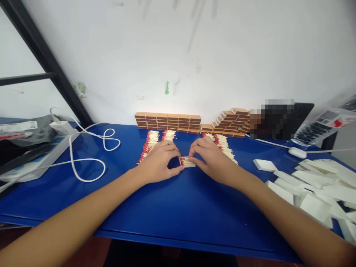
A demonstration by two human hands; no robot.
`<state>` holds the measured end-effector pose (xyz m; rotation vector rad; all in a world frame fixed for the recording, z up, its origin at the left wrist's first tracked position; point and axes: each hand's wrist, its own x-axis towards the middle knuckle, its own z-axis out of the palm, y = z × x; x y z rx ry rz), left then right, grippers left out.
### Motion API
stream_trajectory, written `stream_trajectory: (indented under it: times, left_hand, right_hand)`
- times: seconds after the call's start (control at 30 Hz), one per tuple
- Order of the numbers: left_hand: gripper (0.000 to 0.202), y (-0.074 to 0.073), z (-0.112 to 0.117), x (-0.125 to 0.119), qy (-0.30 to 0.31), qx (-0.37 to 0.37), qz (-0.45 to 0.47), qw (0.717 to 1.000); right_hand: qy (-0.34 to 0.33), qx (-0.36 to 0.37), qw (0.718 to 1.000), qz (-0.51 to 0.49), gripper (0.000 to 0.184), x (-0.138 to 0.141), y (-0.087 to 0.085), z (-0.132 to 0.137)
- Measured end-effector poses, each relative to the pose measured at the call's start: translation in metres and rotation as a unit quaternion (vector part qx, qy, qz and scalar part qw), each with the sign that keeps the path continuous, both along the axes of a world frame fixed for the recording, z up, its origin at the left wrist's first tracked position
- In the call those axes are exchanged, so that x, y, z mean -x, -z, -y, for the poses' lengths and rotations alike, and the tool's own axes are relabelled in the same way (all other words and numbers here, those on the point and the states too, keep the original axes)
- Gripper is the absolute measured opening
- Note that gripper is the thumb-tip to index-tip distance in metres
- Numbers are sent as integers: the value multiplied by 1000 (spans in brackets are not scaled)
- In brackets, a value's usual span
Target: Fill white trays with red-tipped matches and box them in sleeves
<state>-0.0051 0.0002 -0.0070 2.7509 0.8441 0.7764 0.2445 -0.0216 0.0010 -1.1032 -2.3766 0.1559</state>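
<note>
A small white matchbox tray [188,165] lies on the blue table between my hands, filled with red-tipped matches [187,160]. At its left end, my left hand [158,161] holds the tray between thumb and fingertips. The bent fingers and thumb of my right hand [211,159] close on the right end; whether they also pinch matches is hard to see. Rows of loose matches [151,142] lie just behind my left hand. More matches [226,147] are spread behind my right hand, partly covered by it.
Stacked brown-sided matchboxes [168,122] line the wall, with a stepped stack [233,120] further right. Empty white trays [314,185] are heaped at the right. A white cable [104,167] loops across the left. A dark tablet-like object [303,118] and plastic bag [319,126] stand back right.
</note>
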Motion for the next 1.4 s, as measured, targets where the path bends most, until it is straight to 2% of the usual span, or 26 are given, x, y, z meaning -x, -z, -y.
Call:
stream_trajectory:
  times: [0.17, 0.3, 0.37, 0.47, 0.57, 0.63, 0.73, 0.8, 0.9, 0.97, 1.1, 1.2, 1.27, 1.4]
  left_hand:
    - [19, 2, -1, 1, 4, -7, 11, 1000]
    - [19, 0, -1, 2, 4, 0, 4, 1000]
    - [19, -1, -1, 2, 4, -1, 2, 1000]
    - [22, -2, 1, 1, 4, -3, 5, 1000]
    - [33, -1, 3, 1, 9, -7, 18, 1000]
    - [37, 0, 3, 1, 24, -10, 25, 999]
    - [24, 3, 3, 1, 31, -15, 27, 999]
    - [23, 5, 2, 2, 26, -15, 34, 999]
    - [28, 7, 2, 2, 25, -12, 42, 999]
    - [27, 8, 2, 3, 18, -12, 38, 999]
    - [31, 11, 2, 3, -1, -11, 24, 1000]
    - [39, 14, 2, 2, -10, -19, 25, 999]
    - [37, 15, 1, 2, -12, -28, 29, 999]
    - [30, 16, 1, 2, -11, -30, 31, 999]
  right_hand:
    - [-4, 0, 1000, -7, 13, 2, 7, -2]
    - [19, -28, 999, 3, 16, -20, -10, -12]
    - [73, -66, 995, 19, 18, -41, -21, -21]
    - [186, -115, 974, 56, 17, -81, -30, -38]
    - [286, -123, 947, 76, 18, -117, -27, -53]
    - [323, -121, 935, 78, 19, -131, -21, -59]
    - [326, -133, 934, 69, 19, -131, -13, -64]
    - [306, -149, 939, 60, 18, -122, -12, -66]
    - [268, -168, 946, 67, 19, -110, -21, -75]
    - [259, -181, 942, 113, 20, -110, -32, -84]
    - [277, -204, 917, 203, 27, -132, -53, -106]
    - [303, -186, 907, 227, 43, -156, -59, -117]
    - [324, -164, 901, 235, 50, -168, -60, -121]
    - [317, -128, 905, 252, 40, -181, -64, -122]
